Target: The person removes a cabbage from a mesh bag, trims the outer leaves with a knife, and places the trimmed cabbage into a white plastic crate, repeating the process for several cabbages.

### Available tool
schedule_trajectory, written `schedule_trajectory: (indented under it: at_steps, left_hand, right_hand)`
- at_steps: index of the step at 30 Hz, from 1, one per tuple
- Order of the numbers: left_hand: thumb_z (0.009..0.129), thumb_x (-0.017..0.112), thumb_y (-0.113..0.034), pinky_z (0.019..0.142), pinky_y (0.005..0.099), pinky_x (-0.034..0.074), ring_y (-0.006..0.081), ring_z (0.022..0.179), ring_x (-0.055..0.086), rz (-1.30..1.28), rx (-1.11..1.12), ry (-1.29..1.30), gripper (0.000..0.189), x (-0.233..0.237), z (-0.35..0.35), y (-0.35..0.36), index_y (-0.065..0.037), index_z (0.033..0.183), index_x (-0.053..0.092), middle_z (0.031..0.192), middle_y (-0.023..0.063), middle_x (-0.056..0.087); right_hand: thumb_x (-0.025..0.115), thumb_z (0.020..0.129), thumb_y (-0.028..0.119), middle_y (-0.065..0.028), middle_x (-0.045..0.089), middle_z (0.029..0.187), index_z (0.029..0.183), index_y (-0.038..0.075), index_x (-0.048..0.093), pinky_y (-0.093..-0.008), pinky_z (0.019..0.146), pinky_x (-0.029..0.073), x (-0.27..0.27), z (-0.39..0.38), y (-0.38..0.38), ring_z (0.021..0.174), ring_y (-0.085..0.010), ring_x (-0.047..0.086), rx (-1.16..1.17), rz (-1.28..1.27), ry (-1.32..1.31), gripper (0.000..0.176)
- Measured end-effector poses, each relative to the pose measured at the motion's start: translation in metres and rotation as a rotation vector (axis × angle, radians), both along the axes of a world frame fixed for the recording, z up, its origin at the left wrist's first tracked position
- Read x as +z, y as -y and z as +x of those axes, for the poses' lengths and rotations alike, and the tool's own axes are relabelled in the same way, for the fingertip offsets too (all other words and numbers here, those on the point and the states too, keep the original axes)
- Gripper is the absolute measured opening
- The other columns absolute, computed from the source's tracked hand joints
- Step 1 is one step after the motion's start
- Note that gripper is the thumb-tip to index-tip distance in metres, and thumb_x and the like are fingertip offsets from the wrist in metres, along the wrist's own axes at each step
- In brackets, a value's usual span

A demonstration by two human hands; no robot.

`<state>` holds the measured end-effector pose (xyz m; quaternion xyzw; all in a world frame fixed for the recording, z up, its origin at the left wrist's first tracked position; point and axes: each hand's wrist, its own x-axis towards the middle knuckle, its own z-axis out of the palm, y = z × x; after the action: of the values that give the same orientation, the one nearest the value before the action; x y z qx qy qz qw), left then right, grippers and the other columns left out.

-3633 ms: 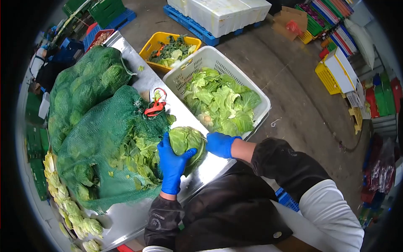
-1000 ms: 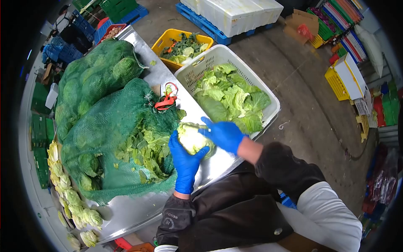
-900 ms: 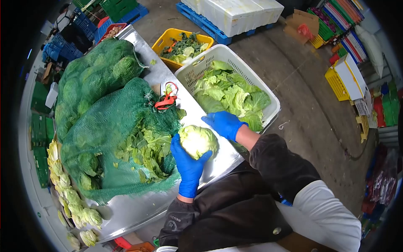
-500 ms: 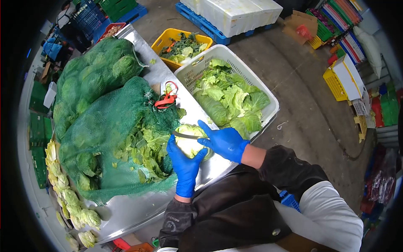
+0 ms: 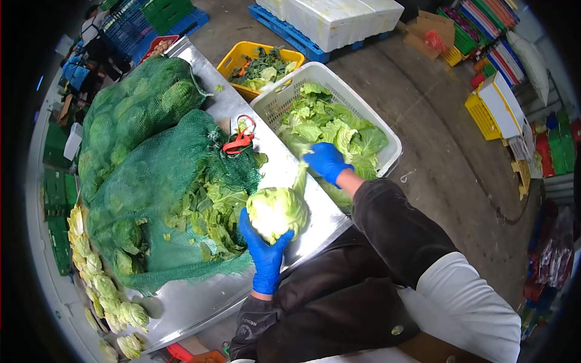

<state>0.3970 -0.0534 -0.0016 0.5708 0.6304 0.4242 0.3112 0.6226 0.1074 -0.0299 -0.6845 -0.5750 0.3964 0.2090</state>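
My left hand (image 5: 264, 251), in a blue glove, cups a pale green cabbage (image 5: 277, 213) from its near left side, at the edge of the metal table. The cabbage's whitish cut base faces up. My right hand (image 5: 328, 162), also gloved in blue, is closed over the near side of the white crate (image 5: 390, 158). Between its fingers and the cabbage stretches a blurred, pale cabbage leaf (image 5: 301, 176). No knife shows now; the right hand may hide it. Loose green leaves (image 5: 339, 130) fill much of the crate.
Green mesh sacks of cabbages (image 5: 142, 103) cover the metal table (image 5: 181, 308) to the left, one with a red tie (image 5: 238, 143). Trimmed heads (image 5: 109, 299) line the far left edge. Beyond stand a yellow crate (image 5: 233, 57) of scraps and white foam boxes (image 5: 339, 24).
My right hand has moved up and right from the cabbage to the crate, drawing a leaf. The knife has gone from view. The cabbage, still in my left hand, has turned slightly.
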Motion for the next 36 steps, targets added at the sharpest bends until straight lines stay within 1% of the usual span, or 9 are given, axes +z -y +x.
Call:
schedule_trajectory:
  at_steps: [5, 7, 9, 16, 18, 22, 25, 32, 36]
  left_hand:
    - [0.060, 0.088, -0.031, 0.112, 0.0436, 0.028, 0.0358, 0.135, 0.032, 0.023, -0.221, -0.051, 0.109, 0.008, -0.011, -0.018, 0.000, 0.145, 0.027, 0.146, 0.0207, 0.031]
    - [0.059, 0.086, -0.030, 0.112, 0.0435, 0.027, 0.0364, 0.136, 0.031, 0.080, -0.414, -0.211, 0.108, 0.020, -0.010, -0.041, 0.002, 0.144, 0.028, 0.148, 0.0216, 0.030]
    - [0.058, 0.085, -0.030, 0.113, 0.0447, 0.025, 0.0387, 0.135, 0.031, -0.015, -0.087, 0.154, 0.108, 0.006, -0.002, -0.040, 0.002, 0.144, 0.028, 0.148, 0.0213, 0.030]
    - [0.055, 0.090, -0.035, 0.108, 0.0442, 0.032, 0.0385, 0.127, 0.039, -0.119, 0.019, -0.181, 0.115, 0.010, 0.027, -0.062, 0.007, 0.140, 0.027, 0.136, 0.0271, 0.036]
    - [0.052, 0.092, -0.034, 0.106, 0.0429, 0.035, 0.0377, 0.123, 0.042, -0.172, -0.018, -0.164, 0.118, 0.003, 0.017, -0.063, 0.007, 0.141, 0.026, 0.134, 0.0255, 0.039]
    - [0.050, 0.093, -0.035, 0.105, 0.0420, 0.037, 0.0366, 0.123, 0.043, -0.157, -0.052, -0.199, 0.122, 0.004, 0.018, -0.066, 0.008, 0.141, 0.024, 0.133, 0.0252, 0.040]
    - [0.050, 0.093, -0.036, 0.104, 0.0416, 0.038, 0.0358, 0.123, 0.044, -0.203, -0.082, -0.119, 0.122, 0.005, 0.017, -0.070, 0.009, 0.140, 0.025, 0.133, 0.0249, 0.041]
    - [0.052, 0.091, -0.036, 0.106, 0.0427, 0.035, 0.0405, 0.125, 0.041, -0.141, -0.131, -0.301, 0.119, 0.013, 0.027, -0.058, 0.007, 0.140, 0.025, 0.137, 0.0275, 0.038]
    - [0.055, 0.090, -0.036, 0.109, 0.0446, 0.031, 0.0432, 0.129, 0.036, -0.016, -0.132, -0.347, 0.121, 0.007, 0.032, -0.036, 0.005, 0.144, 0.020, 0.140, 0.0286, 0.033]
  right_hand:
    - [0.066, 0.081, 0.045, -0.0189, 0.067, 0.097, 0.113, 0.008, 0.065, -0.0418, 0.081, 0.051, 0.066, -0.009, 0.017, 0.094, -0.0350, 0.064, 0.167, 0.118, 0.212, 0.049]
    - [0.070, 0.080, 0.048, -0.0173, 0.068, 0.092, 0.121, 0.009, 0.060, -0.0410, 0.079, 0.052, 0.069, -0.025, 0.022, 0.088, -0.0338, 0.065, 0.397, 0.536, -0.224, 0.058]
    - [0.073, 0.080, 0.046, -0.0151, 0.067, 0.084, 0.114, 0.006, 0.064, -0.0375, 0.072, 0.052, 0.062, -0.011, 0.023, 0.077, -0.0284, 0.066, 0.553, 0.195, -0.167, 0.053]
    - [0.069, 0.084, 0.041, -0.0161, 0.062, 0.069, 0.087, -0.001, 0.067, -0.0367, 0.061, 0.049, 0.006, 0.011, 0.054, 0.063, -0.0233, 0.061, -0.070, 0.207, -0.368, 0.042]
    - [0.061, 0.088, 0.050, -0.0175, 0.065, 0.073, 0.108, 0.001, 0.064, -0.0403, 0.061, 0.050, 0.000, 0.035, 0.045, 0.066, -0.0312, 0.065, 0.256, 0.085, 0.278, 0.053]
    - [0.047, 0.090, 0.060, -0.0186, 0.065, 0.074, 0.148, 0.006, 0.024, -0.0446, 0.056, 0.049, 0.080, 0.009, 0.045, 0.062, -0.0367, 0.063, 0.464, 0.139, 0.204, 0.082]
    - [0.044, 0.093, 0.058, -0.0181, 0.063, 0.072, 0.150, 0.015, 0.021, -0.0446, 0.058, 0.049, 0.084, -0.003, 0.046, 0.061, -0.0354, 0.062, 0.643, 0.109, 0.298, 0.076]
    - [0.037, 0.095, 0.057, -0.0198, 0.067, 0.081, 0.112, 0.010, 0.066, -0.0483, 0.068, 0.050, 0.063, -0.007, 0.008, 0.074, -0.0394, 0.064, 0.478, 0.116, 0.216, 0.058]
    - [0.045, 0.090, 0.063, -0.0165, 0.068, 0.080, 0.099, 0.009, 0.069, -0.0474, 0.067, 0.050, 0.042, -0.018, 0.002, 0.076, -0.0387, 0.065, 0.428, 0.108, 0.071, 0.060]
